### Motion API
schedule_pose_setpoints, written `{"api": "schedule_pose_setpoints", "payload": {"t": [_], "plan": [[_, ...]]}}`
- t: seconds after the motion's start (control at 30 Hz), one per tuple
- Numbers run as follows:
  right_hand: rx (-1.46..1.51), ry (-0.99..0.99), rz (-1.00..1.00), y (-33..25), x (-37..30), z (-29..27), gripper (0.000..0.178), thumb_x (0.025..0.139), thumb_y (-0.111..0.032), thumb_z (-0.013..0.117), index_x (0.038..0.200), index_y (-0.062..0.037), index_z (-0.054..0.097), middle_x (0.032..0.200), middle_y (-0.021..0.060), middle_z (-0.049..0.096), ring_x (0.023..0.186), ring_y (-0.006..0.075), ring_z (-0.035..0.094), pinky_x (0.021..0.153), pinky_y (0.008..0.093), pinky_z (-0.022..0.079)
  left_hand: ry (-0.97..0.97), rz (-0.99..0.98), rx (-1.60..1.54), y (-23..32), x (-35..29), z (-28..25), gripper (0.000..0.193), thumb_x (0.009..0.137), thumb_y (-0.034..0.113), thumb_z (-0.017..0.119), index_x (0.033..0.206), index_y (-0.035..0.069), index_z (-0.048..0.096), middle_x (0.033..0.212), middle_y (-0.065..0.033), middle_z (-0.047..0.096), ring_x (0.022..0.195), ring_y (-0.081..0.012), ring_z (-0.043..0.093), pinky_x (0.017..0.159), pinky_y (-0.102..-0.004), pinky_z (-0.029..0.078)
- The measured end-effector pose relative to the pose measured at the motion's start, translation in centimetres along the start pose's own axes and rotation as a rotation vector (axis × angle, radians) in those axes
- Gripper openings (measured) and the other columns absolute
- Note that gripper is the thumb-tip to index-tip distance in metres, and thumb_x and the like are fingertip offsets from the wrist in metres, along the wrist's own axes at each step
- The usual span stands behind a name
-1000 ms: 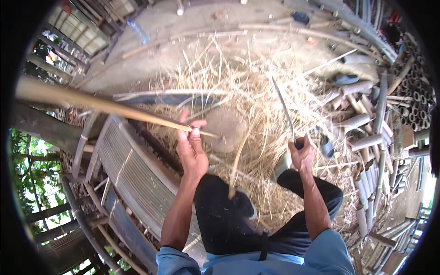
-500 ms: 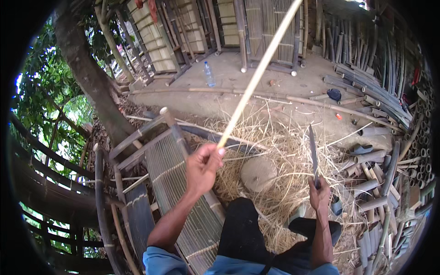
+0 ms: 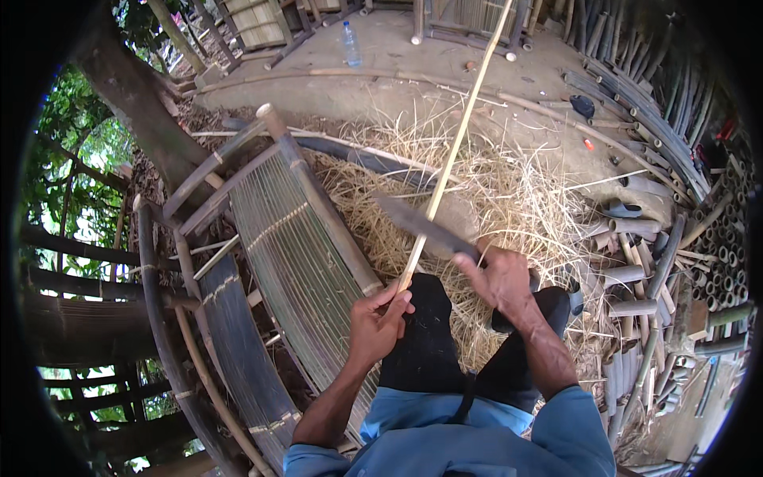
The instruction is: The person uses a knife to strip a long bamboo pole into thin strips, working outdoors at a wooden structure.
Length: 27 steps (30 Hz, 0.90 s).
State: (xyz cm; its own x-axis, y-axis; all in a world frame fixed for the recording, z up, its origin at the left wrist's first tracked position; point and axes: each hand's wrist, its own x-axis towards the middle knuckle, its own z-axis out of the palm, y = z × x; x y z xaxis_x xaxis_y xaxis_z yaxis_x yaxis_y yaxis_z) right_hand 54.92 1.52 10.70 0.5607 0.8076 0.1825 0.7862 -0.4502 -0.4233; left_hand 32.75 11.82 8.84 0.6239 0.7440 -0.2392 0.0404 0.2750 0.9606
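Note:
My left hand (image 3: 377, 324) is closed round the near end of a long, pale bamboo strip (image 3: 455, 151), which slants up and away past the top edge. My right hand (image 3: 503, 277) grips a machete (image 3: 425, 228) by its handle, most of which the fingers hide. The dark blade points left and crosses the strip a little beyond my left hand; whether it touches the strip I cannot tell. Both hands are above my dark-trousered knees. Beneath the blade, pale shavings (image 3: 524, 191) lie in a heap, partly covering a round block (image 3: 456, 216).
A slatted bamboo bench (image 3: 298, 230) stands close on my left. Cut bamboo pieces (image 3: 633, 308) lie on the right, near stacked poles (image 3: 636, 111). A plastic bottle (image 3: 351, 46) stands on the far ledge, and a tree trunk (image 3: 135, 103) rises at the left.
My right hand has swung the machete leftward, from upright at the right to across the strip. My left hand has come nearer and slightly right with the strip. The view has tilted down.

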Motion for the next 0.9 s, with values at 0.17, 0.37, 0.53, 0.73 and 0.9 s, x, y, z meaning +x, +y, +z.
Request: {"api": "schedule_pose_setpoints", "payload": {"t": [0.17, 0.37, 0.53, 0.73, 0.9], "plan": [[-0.073, -0.119, -0.300, -4.9, -2.0, 2.3, 0.060, 0.088, -0.065, 0.068, 0.092, -0.0047, 0.070, 0.068, 0.0173, 0.067, 0.063, 0.0343, 0.071, 0.057, 0.0449, 0.055, 0.020, 0.165, 0.118, -1.9, -0.5, -2.7, 0.023, 0.100, 0.013, 0.067, 0.118, 0.000, 0.073, 0.072, 0.0037, 0.061, 0.060, -0.0017, 0.048, 0.051, -0.0212, 0.035], [-0.048, -0.121, -0.114, -0.3, 4.8, -0.4, 0.071, 0.094, -0.070, 0.054, 0.088, -0.0022, 0.073, 0.063, 0.0211, 0.066, 0.065, 0.0395, 0.071, 0.061, 0.0510, 0.057, 0.158, 0.047, 0.234, -0.9, -4.5, -1.3, 0.024, 0.100, 0.013, 0.066, 0.117, -0.003, 0.072, 0.069, 0.0053, 0.052, 0.064, -0.0033, 0.045, 0.052, -0.0244, 0.033], [-0.098, -0.067, 0.014, 9.8, 7.6, -5.8, 0.078, 0.094, -0.074, 0.050, 0.086, -0.0009, 0.075, 0.056, 0.0232, 0.062, 0.060, 0.0394, 0.070, 0.055, 0.0488, 0.055, 0.181, 0.093, 0.489, -1.6, -11.9, 4.5, 0.018, 0.099, 0.012, 0.065, 0.102, -0.004, 0.070, 0.062, 0.0040, 0.051, 0.060, -0.0046, 0.044, 0.051, -0.0264, 0.033], [-0.159, 0.114, 0.217, 18.9, 11.1, -7.8, 0.081, 0.096, -0.076, 0.044, 0.088, -0.0015, 0.074, 0.045, 0.0119, 0.049, 0.043, 0.0231, 0.057, 0.036, 0.0381, 0.044, 0.143, -0.004, 0.465, -6.7, -19.2, 2.5, 0.024, 0.101, 0.019, 0.063, 0.107, -0.003, 0.071, 0.068, 0.0053, 0.052, 0.060, -0.0030, 0.043, 0.052, -0.0238, 0.030], [-0.052, -0.248, 0.048, 12.0, 4.3, -6.3, 0.089, 0.093, -0.085, 0.029, 0.113, -0.0118, 0.075, 0.054, 0.0058, 0.056, 0.048, 0.0194, 0.059, 0.044, 0.0416, 0.048, 0.145, -0.097, 0.273, -5.2, -14.6, 6.2, 0.027, 0.098, 0.014, 0.067, 0.117, -0.005, 0.071, 0.069, 0.0078, 0.053, 0.062, -0.0014, 0.042, 0.053, -0.0238, 0.029]]}}
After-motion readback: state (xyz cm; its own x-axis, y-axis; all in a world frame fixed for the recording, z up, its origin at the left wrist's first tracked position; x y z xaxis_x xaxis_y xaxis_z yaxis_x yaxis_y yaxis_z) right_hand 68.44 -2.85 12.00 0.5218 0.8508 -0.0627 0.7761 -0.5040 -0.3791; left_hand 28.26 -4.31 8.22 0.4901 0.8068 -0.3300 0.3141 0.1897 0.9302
